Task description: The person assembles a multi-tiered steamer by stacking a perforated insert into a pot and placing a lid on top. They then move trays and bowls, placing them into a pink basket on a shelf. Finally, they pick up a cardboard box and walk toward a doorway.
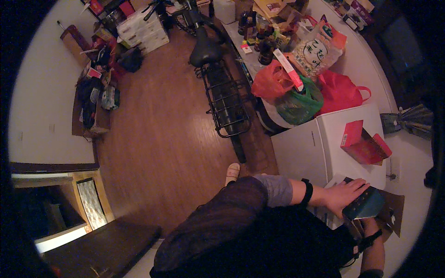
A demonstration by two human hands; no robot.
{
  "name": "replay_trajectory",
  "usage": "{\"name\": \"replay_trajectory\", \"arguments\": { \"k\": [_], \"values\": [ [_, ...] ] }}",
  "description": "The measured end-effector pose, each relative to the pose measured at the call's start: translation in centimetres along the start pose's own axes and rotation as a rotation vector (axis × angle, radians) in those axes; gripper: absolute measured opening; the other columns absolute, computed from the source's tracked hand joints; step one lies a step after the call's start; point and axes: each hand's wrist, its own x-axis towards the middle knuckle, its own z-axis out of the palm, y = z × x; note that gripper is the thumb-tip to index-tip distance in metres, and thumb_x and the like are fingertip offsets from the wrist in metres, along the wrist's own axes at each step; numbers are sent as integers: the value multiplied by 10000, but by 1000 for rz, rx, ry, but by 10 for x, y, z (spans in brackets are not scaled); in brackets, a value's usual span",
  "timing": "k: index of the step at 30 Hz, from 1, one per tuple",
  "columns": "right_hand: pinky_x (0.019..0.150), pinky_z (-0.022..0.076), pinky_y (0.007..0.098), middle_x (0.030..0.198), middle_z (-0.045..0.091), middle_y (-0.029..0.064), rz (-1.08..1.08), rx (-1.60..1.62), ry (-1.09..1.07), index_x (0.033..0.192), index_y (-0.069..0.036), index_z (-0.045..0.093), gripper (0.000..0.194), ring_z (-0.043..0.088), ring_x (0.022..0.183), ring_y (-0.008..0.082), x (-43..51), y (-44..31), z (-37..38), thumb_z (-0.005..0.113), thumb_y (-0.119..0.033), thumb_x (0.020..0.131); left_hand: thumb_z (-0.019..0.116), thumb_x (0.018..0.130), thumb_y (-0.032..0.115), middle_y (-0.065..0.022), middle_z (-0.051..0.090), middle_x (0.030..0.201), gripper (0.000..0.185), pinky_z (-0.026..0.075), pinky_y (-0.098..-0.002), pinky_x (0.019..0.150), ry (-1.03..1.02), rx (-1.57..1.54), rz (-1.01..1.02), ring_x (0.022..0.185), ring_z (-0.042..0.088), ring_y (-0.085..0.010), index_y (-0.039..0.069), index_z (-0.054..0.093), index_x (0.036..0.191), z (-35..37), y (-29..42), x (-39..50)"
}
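Observation:
My left hand (344, 197) lies over a dark teal box (365, 203) with small gold marks, fingers across its top and thumb along its near side. Coming from below, my right hand (370, 225) is at the box's lower edge; its fingers are mostly hidden, so its hold cannot be made out. An opened brown cardboard box (394, 212) stands just right of and beneath the teal one. Beyond my hands, an opened red carton (365, 144) rests on a white fridge-like cabinet (353, 120).
A bicycle (227, 100) with a rear rack stands on the wooden floor (156, 114). Plastic bags (299, 100), a red tote bag (339, 92) and several dark bottles (266, 52) crowd the counter. At left is a filled cardboard box (99, 125); a dark panel (104, 246) is lower left.

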Motion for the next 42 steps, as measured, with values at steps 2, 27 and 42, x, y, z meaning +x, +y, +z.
{"name": "replay_trajectory", "arguments": {
  "k": [2,27,42],
  "values": [
    [755,511,402,882,676,97,-2,1,-1,913,-109,687,269,625,800,261,0,1,-2,696,-304,727,864,407,397,-264,277,1417,1350,413,-551,936,39,6,-6,1327,312,-431,-30,128,1455,3,-1,0],
    [774,512,391,907,689,100,-96,253,-22,946,-96,693,256,633,821,234,39,-9,-20,693,-267,756,889,492,292,-307,304,1397,1236,329,-468,1082,50,-54,-55,1282,338,-466,-75,162,1421,1,-15,20],
    [861,503,397,1058,667,111,1,-81,156,1141,-81,625,395,630,993,319,3,-96,-188,636,-42,749,836,536,151,-266,256,1425,1204,290,-460,1106,40,95,-109,1316,294,-440,-28,80,1456,-58,17,-6]
  ]
}}
